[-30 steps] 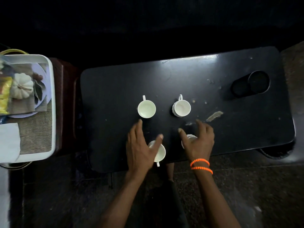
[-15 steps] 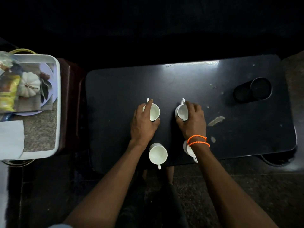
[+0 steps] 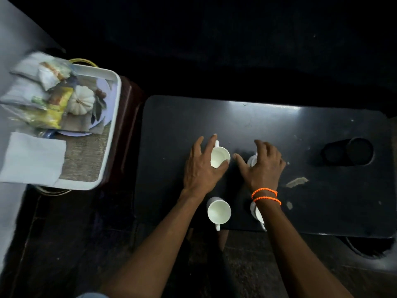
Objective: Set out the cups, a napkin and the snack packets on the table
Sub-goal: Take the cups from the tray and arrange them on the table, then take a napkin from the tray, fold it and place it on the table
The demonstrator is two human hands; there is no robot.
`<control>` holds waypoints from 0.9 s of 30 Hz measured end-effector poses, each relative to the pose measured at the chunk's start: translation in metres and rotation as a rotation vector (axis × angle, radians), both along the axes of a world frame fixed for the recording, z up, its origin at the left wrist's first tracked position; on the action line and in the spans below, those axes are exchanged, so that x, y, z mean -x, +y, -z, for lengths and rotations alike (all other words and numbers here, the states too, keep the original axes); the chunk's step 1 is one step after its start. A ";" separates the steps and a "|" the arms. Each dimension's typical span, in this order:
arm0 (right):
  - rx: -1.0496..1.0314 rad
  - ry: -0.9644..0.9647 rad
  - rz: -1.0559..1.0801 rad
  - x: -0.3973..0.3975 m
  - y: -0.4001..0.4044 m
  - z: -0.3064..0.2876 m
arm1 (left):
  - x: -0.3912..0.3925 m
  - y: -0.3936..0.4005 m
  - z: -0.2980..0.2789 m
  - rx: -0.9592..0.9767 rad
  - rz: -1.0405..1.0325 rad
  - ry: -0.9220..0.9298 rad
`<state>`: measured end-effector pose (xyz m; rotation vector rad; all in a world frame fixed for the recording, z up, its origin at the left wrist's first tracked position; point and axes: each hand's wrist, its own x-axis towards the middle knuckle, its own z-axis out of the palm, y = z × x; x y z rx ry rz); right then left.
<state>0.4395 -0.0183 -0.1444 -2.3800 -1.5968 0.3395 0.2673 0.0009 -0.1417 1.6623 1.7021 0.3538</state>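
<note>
Both hands have loosened off the two far cups since half a second ago. Left hand [image 3: 200, 168] curls half-open around the far-left cup [image 3: 219, 157], fingers spread, thumb at its rim; right hand [image 3: 263, 166] arches open-fingered over the far-right cup [image 3: 251, 161]. Two near cups [image 3: 219, 211] [image 3: 255, 210] stand by the black table's [image 3: 322, 211] front edge. Snack packets [image 3: 49, 104] and napkin [image 3: 32, 158] lie on the white tray [image 3: 111, 125] at left

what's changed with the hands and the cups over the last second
Both hands left the near cups and reached to the far pair: the left hand wraps the far left cup, the right hand covers the far right cup. All four cups stayed in place; the tray remains loaded.
</note>
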 end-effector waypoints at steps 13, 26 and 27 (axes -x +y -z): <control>-0.137 0.150 -0.582 0.211 0.071 -0.046 | 0.186 0.005 -0.055 -0.156 -0.488 0.056; 0.218 0.386 -0.899 0.447 0.101 -0.021 | 0.375 -0.016 -0.040 -0.287 -0.962 0.214; 0.237 0.328 -0.880 0.457 0.103 -0.019 | 0.382 -0.021 -0.038 -0.284 -1.066 0.234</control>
